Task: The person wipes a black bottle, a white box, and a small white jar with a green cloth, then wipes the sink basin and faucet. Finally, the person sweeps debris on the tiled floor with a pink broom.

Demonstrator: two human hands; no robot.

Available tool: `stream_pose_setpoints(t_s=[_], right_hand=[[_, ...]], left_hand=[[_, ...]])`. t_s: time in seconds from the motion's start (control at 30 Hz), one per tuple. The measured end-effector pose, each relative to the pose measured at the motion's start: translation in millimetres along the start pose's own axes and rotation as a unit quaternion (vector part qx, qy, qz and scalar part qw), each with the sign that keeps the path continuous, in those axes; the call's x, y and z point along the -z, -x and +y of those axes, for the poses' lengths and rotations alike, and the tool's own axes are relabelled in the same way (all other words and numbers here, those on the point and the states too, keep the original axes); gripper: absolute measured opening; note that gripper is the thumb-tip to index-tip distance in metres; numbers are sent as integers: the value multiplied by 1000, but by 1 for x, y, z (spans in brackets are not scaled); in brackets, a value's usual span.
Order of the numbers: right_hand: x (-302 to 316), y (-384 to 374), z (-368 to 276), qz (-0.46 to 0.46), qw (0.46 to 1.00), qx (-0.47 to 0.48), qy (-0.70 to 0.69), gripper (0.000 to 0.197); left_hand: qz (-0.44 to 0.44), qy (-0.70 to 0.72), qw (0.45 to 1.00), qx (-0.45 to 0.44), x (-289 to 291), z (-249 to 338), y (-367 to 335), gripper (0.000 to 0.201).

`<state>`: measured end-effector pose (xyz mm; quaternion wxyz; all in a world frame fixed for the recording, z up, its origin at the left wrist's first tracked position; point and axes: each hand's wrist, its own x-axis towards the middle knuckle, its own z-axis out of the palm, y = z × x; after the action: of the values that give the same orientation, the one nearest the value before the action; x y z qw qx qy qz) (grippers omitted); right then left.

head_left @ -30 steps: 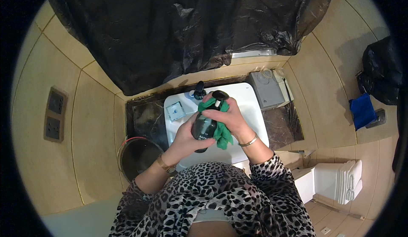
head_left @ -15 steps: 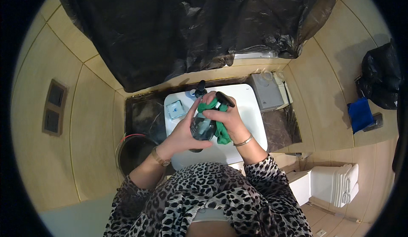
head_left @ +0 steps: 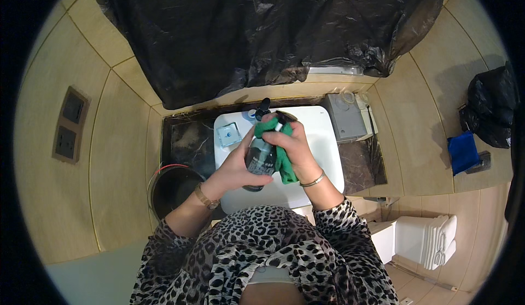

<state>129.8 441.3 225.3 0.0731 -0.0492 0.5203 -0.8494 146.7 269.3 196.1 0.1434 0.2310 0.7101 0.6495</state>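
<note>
Over the white sink [head_left: 322, 173] I hold a dark, see-through pump bottle [head_left: 260, 160] with a pale label and a black top. My left hand [head_left: 236, 168] is wrapped round the bottle's body from the left. In my right hand [head_left: 292, 143] a green cloth [head_left: 284, 165] is bunched against the bottle's neck, its loose end hanging down beside the bottle. Behind my hands stands the black faucet [head_left: 263, 108], partly hidden. A light-blue square dish [head_left: 228, 134] rests on the sink's left rim.
To the left of the sink is a dark bucket [head_left: 175, 193] with a red rim. A grey box [head_left: 345, 120] stands on the dark stone counter [head_left: 361, 165] at right. Black plastic sheeting [head_left: 262, 37] covers the wall ahead. Folded white towels [head_left: 437, 242] lie at lower right.
The bottle has turned, so more of its label faces up and its black top is now mostly behind my right hand. Both hands keep their hold on it.
</note>
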Motion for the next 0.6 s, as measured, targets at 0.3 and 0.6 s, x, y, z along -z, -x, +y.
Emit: stream_pose_setpoints(t_s=[0.3,0.6], right_hand=[[-40,22,43,116,826,241,497,73],[-35,6,20,-84,722,368,580,35]], left_hand=[[196,-363,910,-46,3,-5,0,102],[179,-289,939,-48,-2,-24,13,88]])
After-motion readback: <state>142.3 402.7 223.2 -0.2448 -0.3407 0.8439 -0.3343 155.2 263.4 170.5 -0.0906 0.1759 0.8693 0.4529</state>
